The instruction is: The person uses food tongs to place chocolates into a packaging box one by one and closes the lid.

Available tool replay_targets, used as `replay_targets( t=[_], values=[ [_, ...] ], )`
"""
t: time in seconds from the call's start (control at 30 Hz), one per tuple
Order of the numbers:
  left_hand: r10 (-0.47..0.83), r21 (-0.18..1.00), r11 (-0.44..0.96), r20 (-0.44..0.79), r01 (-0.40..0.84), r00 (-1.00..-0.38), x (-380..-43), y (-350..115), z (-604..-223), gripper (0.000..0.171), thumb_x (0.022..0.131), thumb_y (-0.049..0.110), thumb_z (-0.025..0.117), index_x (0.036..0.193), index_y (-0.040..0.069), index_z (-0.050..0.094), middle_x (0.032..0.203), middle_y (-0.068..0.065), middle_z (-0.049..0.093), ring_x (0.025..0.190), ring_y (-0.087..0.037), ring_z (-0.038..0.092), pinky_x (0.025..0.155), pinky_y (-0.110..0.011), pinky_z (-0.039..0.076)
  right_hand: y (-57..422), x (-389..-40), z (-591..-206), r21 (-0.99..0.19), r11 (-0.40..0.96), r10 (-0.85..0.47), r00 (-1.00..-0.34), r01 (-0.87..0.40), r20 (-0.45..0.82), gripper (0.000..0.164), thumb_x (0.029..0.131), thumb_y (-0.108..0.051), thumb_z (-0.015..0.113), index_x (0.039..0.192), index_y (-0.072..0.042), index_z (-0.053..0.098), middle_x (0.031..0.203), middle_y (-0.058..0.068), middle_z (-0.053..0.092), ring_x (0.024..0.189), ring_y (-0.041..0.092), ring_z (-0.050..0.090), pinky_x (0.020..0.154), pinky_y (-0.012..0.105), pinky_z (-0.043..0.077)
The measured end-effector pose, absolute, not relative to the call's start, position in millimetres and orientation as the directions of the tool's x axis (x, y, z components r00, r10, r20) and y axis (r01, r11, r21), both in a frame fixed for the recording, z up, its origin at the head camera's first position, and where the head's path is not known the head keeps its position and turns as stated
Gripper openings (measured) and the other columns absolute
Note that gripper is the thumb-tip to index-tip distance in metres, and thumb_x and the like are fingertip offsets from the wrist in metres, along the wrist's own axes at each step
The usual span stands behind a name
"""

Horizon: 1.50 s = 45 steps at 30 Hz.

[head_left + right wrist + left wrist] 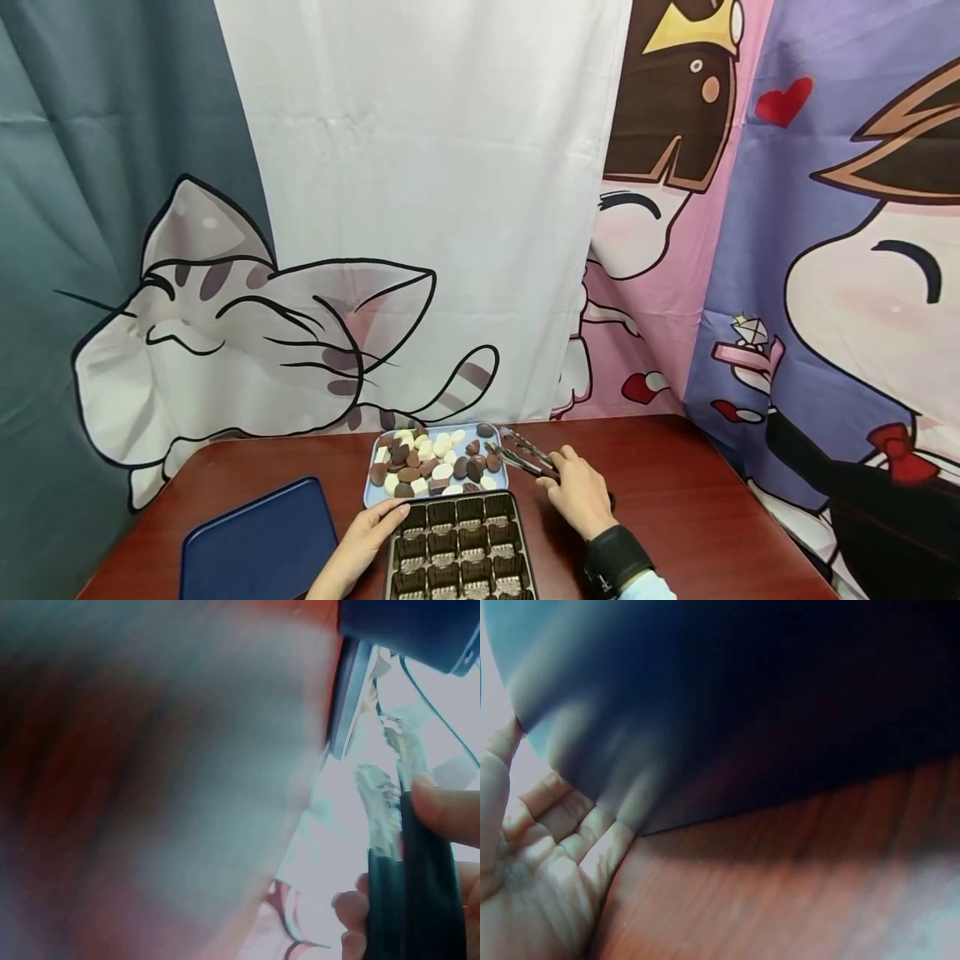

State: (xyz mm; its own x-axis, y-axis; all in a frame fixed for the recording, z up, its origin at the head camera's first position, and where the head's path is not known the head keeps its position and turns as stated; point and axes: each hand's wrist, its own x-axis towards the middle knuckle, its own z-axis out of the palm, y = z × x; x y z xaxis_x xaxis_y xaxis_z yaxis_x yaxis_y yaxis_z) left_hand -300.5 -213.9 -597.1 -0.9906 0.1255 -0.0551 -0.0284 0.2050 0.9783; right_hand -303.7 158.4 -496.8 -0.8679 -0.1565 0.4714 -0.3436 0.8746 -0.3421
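Observation:
In the head view my left hand grips the upper left corner of a dark brown plastic tray divided into several square compartments. The left wrist view has the fingers against the tray's dark side wall, which mirrors them. My right hand holds metal tongs by their black handles, thumb on one arm and fingers around the other. The tongs' tips stand apart at the right edge of a light blue tray, which carries many brown, dark and white chocolates.
A dark blue tray lies on the reddish-brown wooden table at the left. Behind the table hangs a cloth printed with cartoon figures. A black band wraps the right wrist.

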Motion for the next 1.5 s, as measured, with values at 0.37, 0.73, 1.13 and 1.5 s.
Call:
replay_targets(
  t=[0.37,0.73,1.13,1.5],
  values=[
    [0.109,0.975,0.219,-0.063,-0.038,-0.992,-298.8,-212.2,-595.3,0.061,0.110,0.047,0.068,0.142,-0.005,0.070,0.147,-0.025,0.065,0.139,-0.046,0.058,0.109,-0.059,0.056,132.8,-310.4,-482.9,-0.273,0.897,-0.200,-0.871,-0.347,0.449,0.015,0.087,-0.017,0.090,0.090,-0.007,0.079,0.081,-0.001,0.054,0.069,0.024,0.063,0.060,0.044,0.059],
    [0.172,0.973,0.233,-0.034,0.008,-0.984,-296.1,-217.6,-593.1,0.061,0.111,0.050,0.065,0.144,-0.001,0.070,0.146,-0.023,0.066,0.129,-0.028,0.066,0.097,-0.040,0.060,113.2,-319.9,-485.6,-0.240,0.902,-0.222,-0.861,-0.360,0.457,0.020,0.083,-0.014,0.091,0.076,-0.012,0.072,0.076,-0.004,0.050,0.065,0.024,0.063,0.058,0.043,0.059],
    [0.170,0.977,0.212,-0.066,-0.029,-0.983,-300.5,-218.4,-594.5,0.061,0.110,0.051,0.067,0.145,0.002,0.071,0.147,-0.019,0.066,0.134,-0.032,0.063,0.106,-0.049,0.059,113.1,-320.8,-485.8,-0.232,0.898,-0.241,-0.858,-0.374,0.453,0.010,0.085,-0.010,0.086,0.080,-0.010,0.077,0.074,-0.004,0.048,0.064,0.020,0.059,0.057,0.040,0.057],
    [0.117,0.969,0.242,-0.088,-0.058,-0.989,-297.3,-213.8,-590.5,0.063,0.110,0.051,0.065,0.144,-0.002,0.070,0.148,-0.022,0.065,0.138,-0.040,0.060,0.109,-0.052,0.057,120.4,-313.7,-479.0,-0.284,0.881,-0.205,-0.847,-0.378,0.490,0.017,0.085,-0.014,0.091,0.078,-0.012,0.075,0.074,-0.006,0.047,0.060,0.019,0.056,0.054,0.038,0.053]
  ],
)
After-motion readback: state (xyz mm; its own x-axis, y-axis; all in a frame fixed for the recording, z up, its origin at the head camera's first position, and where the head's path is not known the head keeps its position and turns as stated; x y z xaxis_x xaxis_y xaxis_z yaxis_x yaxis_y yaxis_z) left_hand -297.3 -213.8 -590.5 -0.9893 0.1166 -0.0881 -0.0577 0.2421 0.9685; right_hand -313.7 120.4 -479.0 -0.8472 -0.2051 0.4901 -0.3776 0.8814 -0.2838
